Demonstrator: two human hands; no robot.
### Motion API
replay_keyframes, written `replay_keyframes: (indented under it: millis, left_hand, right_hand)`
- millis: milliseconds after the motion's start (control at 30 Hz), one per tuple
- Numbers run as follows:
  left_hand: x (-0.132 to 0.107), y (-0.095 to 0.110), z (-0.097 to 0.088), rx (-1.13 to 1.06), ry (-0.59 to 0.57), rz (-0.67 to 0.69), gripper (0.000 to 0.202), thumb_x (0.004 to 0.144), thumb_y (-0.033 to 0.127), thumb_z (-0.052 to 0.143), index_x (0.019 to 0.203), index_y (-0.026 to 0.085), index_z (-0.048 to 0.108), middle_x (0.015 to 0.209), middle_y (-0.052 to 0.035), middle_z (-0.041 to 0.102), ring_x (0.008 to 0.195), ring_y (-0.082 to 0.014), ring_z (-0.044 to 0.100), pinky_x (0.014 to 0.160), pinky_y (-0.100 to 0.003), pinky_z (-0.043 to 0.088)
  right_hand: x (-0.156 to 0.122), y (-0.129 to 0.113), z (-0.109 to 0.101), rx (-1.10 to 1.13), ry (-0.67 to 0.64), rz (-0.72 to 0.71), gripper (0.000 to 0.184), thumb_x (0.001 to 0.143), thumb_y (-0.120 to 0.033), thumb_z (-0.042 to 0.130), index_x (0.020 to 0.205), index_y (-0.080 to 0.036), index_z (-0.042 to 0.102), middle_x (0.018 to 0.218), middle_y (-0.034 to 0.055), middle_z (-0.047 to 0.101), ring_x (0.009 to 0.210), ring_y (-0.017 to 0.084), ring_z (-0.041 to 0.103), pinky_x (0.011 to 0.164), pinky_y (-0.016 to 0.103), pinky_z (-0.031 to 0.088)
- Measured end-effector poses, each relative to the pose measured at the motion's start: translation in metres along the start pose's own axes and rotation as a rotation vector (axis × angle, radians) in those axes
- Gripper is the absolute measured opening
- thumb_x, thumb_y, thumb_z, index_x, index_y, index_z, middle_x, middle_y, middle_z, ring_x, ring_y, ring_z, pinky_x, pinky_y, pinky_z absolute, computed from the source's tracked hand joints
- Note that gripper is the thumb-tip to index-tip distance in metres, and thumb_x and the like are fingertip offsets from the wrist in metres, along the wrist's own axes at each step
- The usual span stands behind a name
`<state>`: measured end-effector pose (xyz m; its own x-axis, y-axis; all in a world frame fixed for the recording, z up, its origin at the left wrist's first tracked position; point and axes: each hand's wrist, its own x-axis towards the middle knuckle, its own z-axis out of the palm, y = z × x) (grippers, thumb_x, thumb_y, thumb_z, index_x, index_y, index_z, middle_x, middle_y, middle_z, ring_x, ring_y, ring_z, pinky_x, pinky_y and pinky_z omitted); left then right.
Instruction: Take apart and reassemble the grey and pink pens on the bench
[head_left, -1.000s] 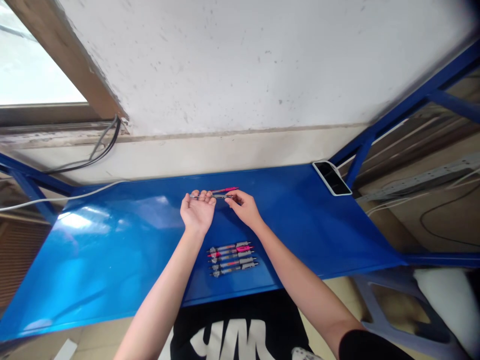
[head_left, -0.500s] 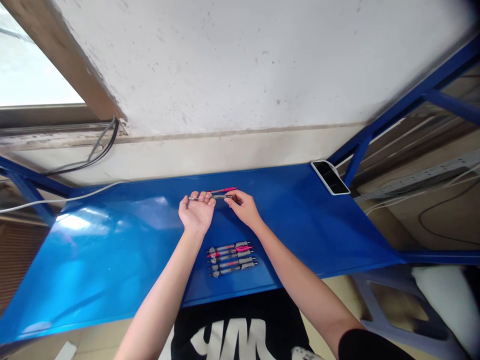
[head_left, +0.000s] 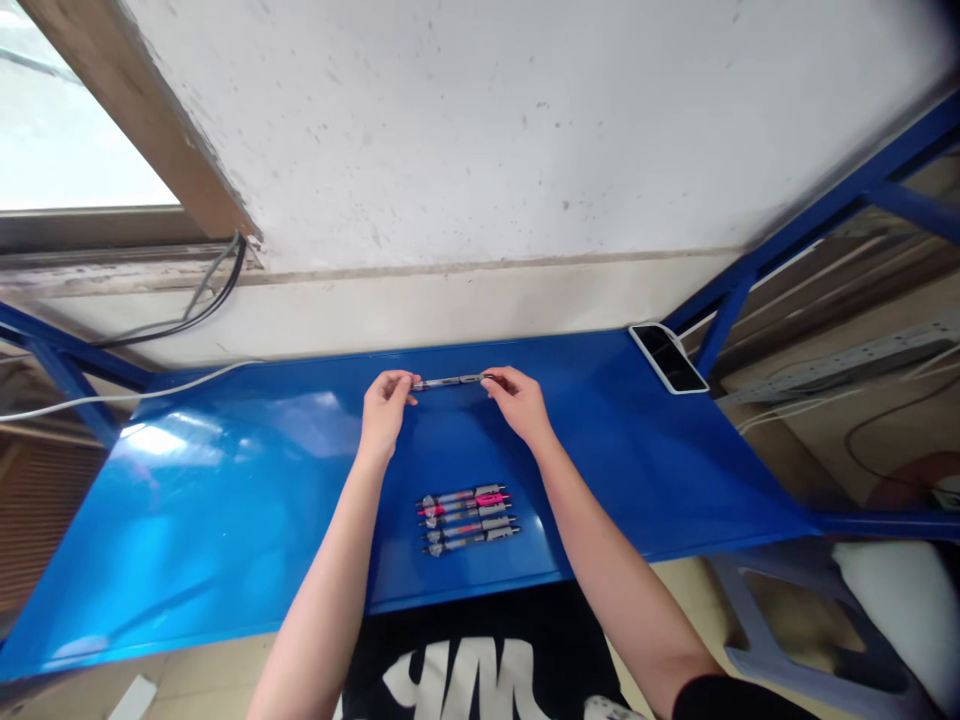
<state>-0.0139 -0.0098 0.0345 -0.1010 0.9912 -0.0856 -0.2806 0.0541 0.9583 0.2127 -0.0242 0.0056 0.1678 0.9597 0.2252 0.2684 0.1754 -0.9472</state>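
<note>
Near the back of the blue table, a pen with a clear barrel and a grey clip end lies level between my two hands. My left hand pinches its left end between thumb and fingers. Its right end is pinched by my right hand. Closer to me, several pens lie side by side in a row, most with grey clips and one pink. Their clip ends point right.
The blue table runs along a spotted white wall. A white-edged phone lies at its back right corner. A white cable crosses the back left edge. Blue frame posts rise at the sides, and a stool stands at lower right.
My left hand has turned from palm up to a pinch on the pen's left end. Both hands have moved apart. The pink pen behind them no longer shows.
</note>
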Motion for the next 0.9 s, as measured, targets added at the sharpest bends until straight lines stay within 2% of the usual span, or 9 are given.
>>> replay_keyframes:
  millis: [100, 267, 333, 500, 600, 733, 900]
  left_hand:
    - [0.008, 0.001, -0.012, 0.171, -0.032, 0.073, 0.021, 0.073, 0.022, 0.082, 0.091, 0.016, 0.074, 0.096, -0.0096, 0.077, 0.088, -0.0210, 0.070, 0.079, -0.032, 0.055]
    - [0.015, -0.001, -0.024, 0.326, -0.021, 0.090, 0.018, 0.071, 0.018, 0.082, 0.089, 0.017, 0.078, 0.093, -0.0093, 0.078, 0.088, -0.0228, 0.072, 0.090, -0.038, 0.055]
    - [0.015, -0.002, -0.025, 0.372, -0.023, 0.083, 0.016, 0.071, 0.018, 0.083, 0.087, 0.017, 0.078, 0.089, -0.0088, 0.077, 0.085, -0.0227, 0.071, 0.090, -0.038, 0.055]
    - [0.017, -0.002, -0.028, 0.478, -0.056, 0.060, 0.012, 0.074, 0.023, 0.079, 0.085, 0.018, 0.079, 0.079, -0.0075, 0.076, 0.074, -0.0229, 0.070, 0.077, -0.037, 0.055]
    - [0.018, -0.002, -0.032, 0.551, -0.095, 0.078, 0.014, 0.074, 0.027, 0.080, 0.086, 0.019, 0.079, 0.080, -0.0083, 0.077, 0.077, -0.0245, 0.071, 0.078, -0.038, 0.056]
    - [0.019, -0.005, -0.035, 0.593, -0.141, 0.081, 0.021, 0.069, 0.033, 0.086, 0.083, 0.020, 0.078, 0.083, -0.0096, 0.079, 0.079, -0.0266, 0.073, 0.084, -0.042, 0.058]
    - [0.018, -0.010, -0.034, 0.584, -0.161, 0.103, 0.023, 0.065, 0.036, 0.089, 0.078, 0.021, 0.077, 0.080, -0.0087, 0.078, 0.077, -0.0270, 0.073, 0.082, -0.042, 0.058]
  right_hand:
    - [0.002, 0.004, -0.003, -0.039, 0.016, -0.004, 0.022, 0.087, -0.039, 0.068, 0.092, -0.021, 0.077, 0.088, 0.0070, 0.073, 0.074, 0.020, 0.066, 0.071, 0.034, 0.055]
    - [-0.001, 0.009, 0.006, -0.094, -0.043, -0.016, 0.022, 0.088, -0.040, 0.066, 0.093, -0.022, 0.078, 0.090, 0.0081, 0.074, 0.079, 0.022, 0.068, 0.073, 0.035, 0.056]
    - [-0.001, 0.009, 0.008, -0.121, -0.050, -0.022, 0.022, 0.088, -0.038, 0.065, 0.094, -0.021, 0.078, 0.091, 0.0081, 0.075, 0.080, 0.022, 0.069, 0.075, 0.036, 0.057]
    - [-0.003, 0.007, 0.009, -0.113, -0.074, -0.009, 0.022, 0.087, -0.034, 0.067, 0.102, -0.022, 0.077, 0.096, 0.0073, 0.077, 0.082, 0.022, 0.070, 0.079, 0.037, 0.057]
    - [-0.003, 0.006, 0.009, -0.130, -0.084, 0.004, 0.019, 0.087, -0.034, 0.067, 0.100, -0.022, 0.076, 0.092, 0.0067, 0.077, 0.081, 0.023, 0.070, 0.079, 0.037, 0.057]
    - [-0.002, 0.008, 0.009, -0.213, -0.073, -0.072, 0.014, 0.088, -0.031, 0.066, 0.094, -0.022, 0.076, 0.094, 0.0079, 0.074, 0.081, 0.023, 0.069, 0.079, 0.038, 0.057]
    - [-0.001, 0.012, 0.010, -0.230, -0.060, -0.088, 0.013, 0.088, -0.028, 0.066, 0.094, -0.022, 0.076, 0.096, 0.0084, 0.070, 0.080, 0.022, 0.067, 0.079, 0.039, 0.057]
